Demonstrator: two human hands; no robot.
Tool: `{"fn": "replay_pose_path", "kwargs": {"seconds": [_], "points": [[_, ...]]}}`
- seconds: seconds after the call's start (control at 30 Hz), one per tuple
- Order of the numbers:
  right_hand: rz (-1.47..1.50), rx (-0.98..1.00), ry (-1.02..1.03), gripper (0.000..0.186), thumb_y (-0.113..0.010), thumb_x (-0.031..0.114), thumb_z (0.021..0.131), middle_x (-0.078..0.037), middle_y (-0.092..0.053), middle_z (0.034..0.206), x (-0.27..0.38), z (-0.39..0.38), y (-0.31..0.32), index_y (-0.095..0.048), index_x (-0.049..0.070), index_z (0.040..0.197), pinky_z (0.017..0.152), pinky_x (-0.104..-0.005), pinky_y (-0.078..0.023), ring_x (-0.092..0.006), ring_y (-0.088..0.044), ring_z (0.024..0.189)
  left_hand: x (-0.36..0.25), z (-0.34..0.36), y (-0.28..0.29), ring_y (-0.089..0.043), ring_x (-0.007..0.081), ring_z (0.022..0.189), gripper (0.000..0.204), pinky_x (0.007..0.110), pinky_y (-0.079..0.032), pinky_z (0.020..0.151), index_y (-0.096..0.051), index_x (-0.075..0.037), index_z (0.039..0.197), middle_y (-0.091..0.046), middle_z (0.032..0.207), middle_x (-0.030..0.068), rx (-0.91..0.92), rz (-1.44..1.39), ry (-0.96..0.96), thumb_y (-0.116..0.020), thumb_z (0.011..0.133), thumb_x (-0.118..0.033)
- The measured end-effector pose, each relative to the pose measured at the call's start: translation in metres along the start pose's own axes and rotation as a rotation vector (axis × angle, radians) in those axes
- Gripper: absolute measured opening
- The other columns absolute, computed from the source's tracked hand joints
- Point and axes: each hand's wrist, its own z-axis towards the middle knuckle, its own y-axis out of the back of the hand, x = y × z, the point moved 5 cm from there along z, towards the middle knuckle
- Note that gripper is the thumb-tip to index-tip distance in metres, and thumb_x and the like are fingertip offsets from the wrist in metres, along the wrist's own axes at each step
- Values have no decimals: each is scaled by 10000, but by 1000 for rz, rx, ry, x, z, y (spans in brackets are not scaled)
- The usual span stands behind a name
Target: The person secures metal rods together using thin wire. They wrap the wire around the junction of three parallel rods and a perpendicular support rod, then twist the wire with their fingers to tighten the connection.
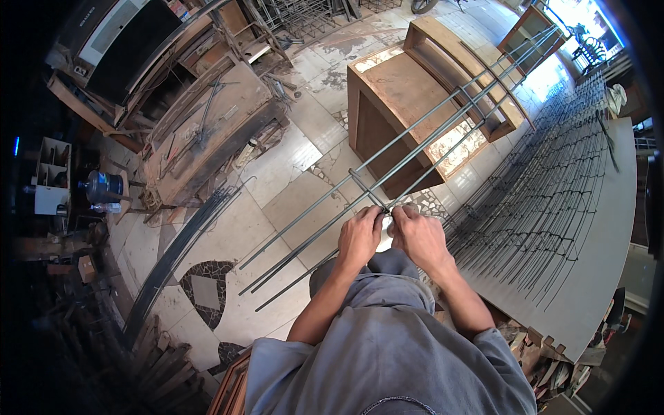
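Observation:
My left hand (367, 228) and my right hand (408, 228) are close together in front of my body, fingers closed at a joint where a square steel stirrup (361, 182) meets the long bars of a rebar cage (425, 142). What exactly the fingertips pinch is too small to make out. The cage slants from lower left to upper right, its far part over a wooden cabinet (394, 90) lying on the tiled floor.
A grey board (612, 214) at right carries many tied steel cages (526, 207). A bundle of loose rods (173, 249) lies at left. Behind it stand a cluttered wooden bench (200, 159) and a water jug (104, 185). Scrap wood (162, 370) fills the lower left.

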Motion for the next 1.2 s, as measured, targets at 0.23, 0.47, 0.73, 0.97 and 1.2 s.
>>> {"fn": "replay_pose_path", "kwargs": {"seconds": [0.23,0.47,0.73,0.97,1.2], "points": [[-162,94,280,259,-650,64,775,-106,-664,924,3,22,22,-633,40,1032,630,-413,-579,-316,-719,769,-9,1,5,-661,438,879,150,505,-522,742,-636,-24,1053,-677,1013,185,64,45,25,-612,959,-138],[-32,90,344,208,-670,137,802,-122,-646,966,-4,47,37,-629,48,986,916,-455,-552,-330,-688,962,-4,1,5,-661,433,857,143,508,-526,731,-635,-39,1042,-675,1000,173,22,28,-4,-605,964,-155],[114,166,333,153,-601,140,889,-164,-642,940,-11,51,20,-584,22,985,1138,-521,-423,-389,-657,1012,-4,1,1,-676,407,830,188,498,-530,699,-648,-56,1003,-688,953,149,-2,59,3,-669,927,-227],[93,102,354,171,-607,140,882,-160,-661,968,-13,48,16,-583,23,1004,1131,-514,-431,-392,-662,1011,-5,5,-4,-678,402,771,273,504,-530,660,-642,-53,934,-689,859,149,-66,84,53,-688,921,-321],[-40,90,350,171,-630,132,856,-125,-671,981,-3,50,33,-601,44,999,981,-516,-490,-372,-676,987,-5,5,-3,-670,422,745,289,513,-526,648,-632,-39,902,-685,846,183,-98,36,41,-672,940,-324]]}}
